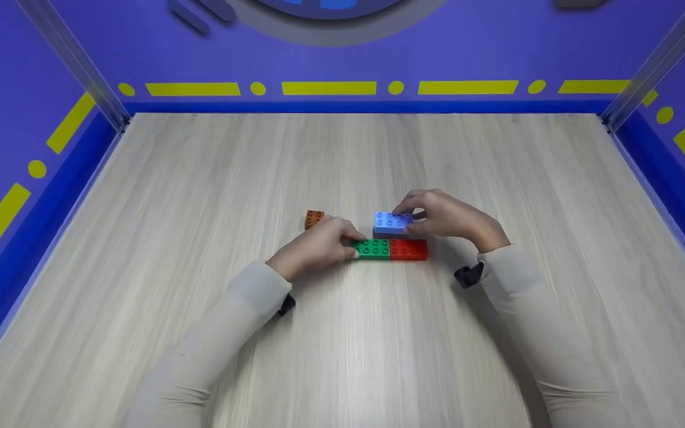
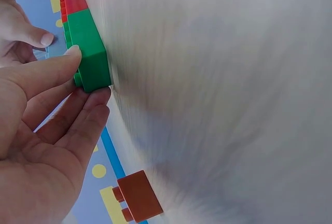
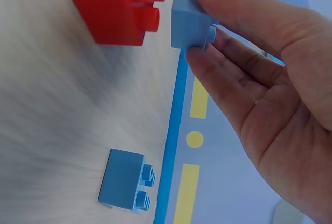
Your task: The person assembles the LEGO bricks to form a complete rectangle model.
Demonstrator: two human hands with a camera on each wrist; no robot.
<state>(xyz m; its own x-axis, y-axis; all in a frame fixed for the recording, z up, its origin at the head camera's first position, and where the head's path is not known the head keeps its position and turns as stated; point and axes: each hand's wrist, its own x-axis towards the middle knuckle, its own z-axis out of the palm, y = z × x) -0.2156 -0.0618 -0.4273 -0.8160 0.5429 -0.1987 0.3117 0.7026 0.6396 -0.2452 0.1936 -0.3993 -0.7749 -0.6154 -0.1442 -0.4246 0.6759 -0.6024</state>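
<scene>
My left hand (image 1: 321, 245) pinches the left end of a green building brick (image 1: 376, 248) between thumb and fingers. A red brick (image 1: 409, 249) sits end to end with the green one, on its right. Behind this pair, my right hand (image 1: 446, 217) grips a light blue brick (image 1: 389, 222) at its right end, studs up. In the right wrist view the thumb lies on the side of that light blue brick (image 3: 189, 19), close to the red brick (image 3: 116, 9). Whether the light blue brick touches the table is hard to tell.
An orange-brown brick (image 1: 314, 218) stands just behind the left hand. Another blue brick (image 3: 123, 180) rests on the table in the right wrist view; the right hand hides it in the head view. Purple-blue panels (image 1: 342, 65) wall the table's back and sides.
</scene>
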